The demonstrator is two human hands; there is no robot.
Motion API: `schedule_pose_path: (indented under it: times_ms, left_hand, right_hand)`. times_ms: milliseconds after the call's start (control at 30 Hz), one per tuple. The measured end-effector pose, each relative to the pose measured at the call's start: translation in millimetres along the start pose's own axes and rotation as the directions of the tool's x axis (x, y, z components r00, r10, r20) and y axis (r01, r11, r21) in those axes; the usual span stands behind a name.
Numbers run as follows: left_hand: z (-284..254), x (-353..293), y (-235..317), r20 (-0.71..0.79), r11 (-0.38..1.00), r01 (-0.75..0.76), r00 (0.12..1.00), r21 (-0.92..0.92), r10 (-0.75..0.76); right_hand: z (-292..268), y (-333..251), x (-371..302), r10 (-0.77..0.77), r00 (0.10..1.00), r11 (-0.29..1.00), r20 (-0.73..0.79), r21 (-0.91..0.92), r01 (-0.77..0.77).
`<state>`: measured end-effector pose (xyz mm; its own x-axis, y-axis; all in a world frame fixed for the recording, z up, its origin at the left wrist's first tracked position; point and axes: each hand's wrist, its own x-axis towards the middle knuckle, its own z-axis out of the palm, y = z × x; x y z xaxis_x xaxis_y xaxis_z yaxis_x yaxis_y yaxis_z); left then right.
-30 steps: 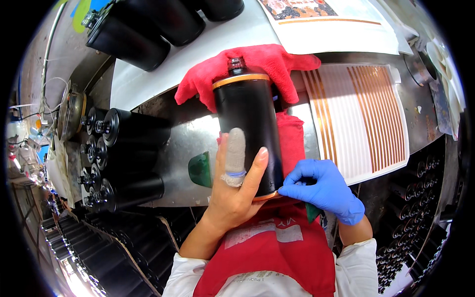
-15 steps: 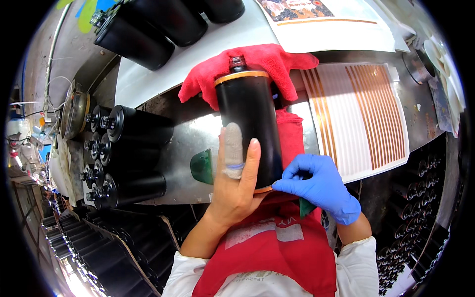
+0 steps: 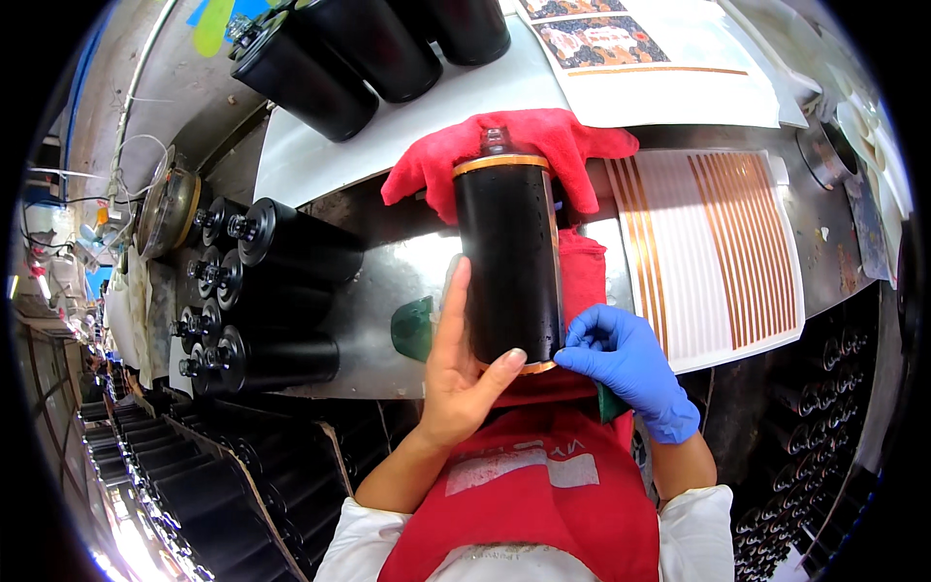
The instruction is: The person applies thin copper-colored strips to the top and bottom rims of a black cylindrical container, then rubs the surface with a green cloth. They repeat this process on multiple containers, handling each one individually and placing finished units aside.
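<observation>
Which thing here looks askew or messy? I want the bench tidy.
Only the red cloth stands out: it lies crumpled under the black cylinder held by the left hand and gloved right hand. The stacked cylinders lie orderly.

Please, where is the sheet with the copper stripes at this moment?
In the head view, the striped sheet lies flat on the metal bench, right of the black cylinder and the red cloth, beyond the gloved right hand.
</observation>
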<state>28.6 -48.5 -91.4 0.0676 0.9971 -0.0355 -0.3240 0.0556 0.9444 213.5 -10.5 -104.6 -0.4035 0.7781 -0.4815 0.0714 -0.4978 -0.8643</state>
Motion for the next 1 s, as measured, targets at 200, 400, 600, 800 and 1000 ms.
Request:
schedule_pose_path:
  times_ms: [200, 400, 600, 800, 1000]
  left_hand:
    - [6.2, -0.2, 0.7, -0.002, 0.995, -0.020, 1.000, 0.099, 0.020]
    - [5.0, 1.1, 0.8, 0.011, 0.998, -0.024, 1.000, 0.064, 0.024]
    - [6.9, 0.9, 0.3, 0.012, 0.992, -0.028, 1.000, 0.124, 0.027]
    - [-3.2, 5.3, -3.8, 0.014, 0.997, -0.009, 1.000, -0.081, 0.011]
    - [3.9, 3.7, 1.6, 0.018, 0.993, -0.002, 1.000, 0.118, 0.000]
  right_hand:
    - [0.8, 0.6, 0.4, -0.017, 1.000, 1.000, 0.009, 0.012, 0.017]
    - [0.3, 0.8, -0.2, -0.044, 0.999, 0.999, 0.011, 0.001, 0.044]
    - [-0.5, 2.3, 1.0, -0.050, 0.999, 0.999, 0.014, 0.002, 0.050]
    - [-1.8, 3.6, 2.5, -0.039, 0.999, 0.999, 0.029, 0.025, 0.038]
    - [-1.4, 4.6, 3.6, -0.026, 0.999, 0.998, 0.031, 0.055, 0.024]
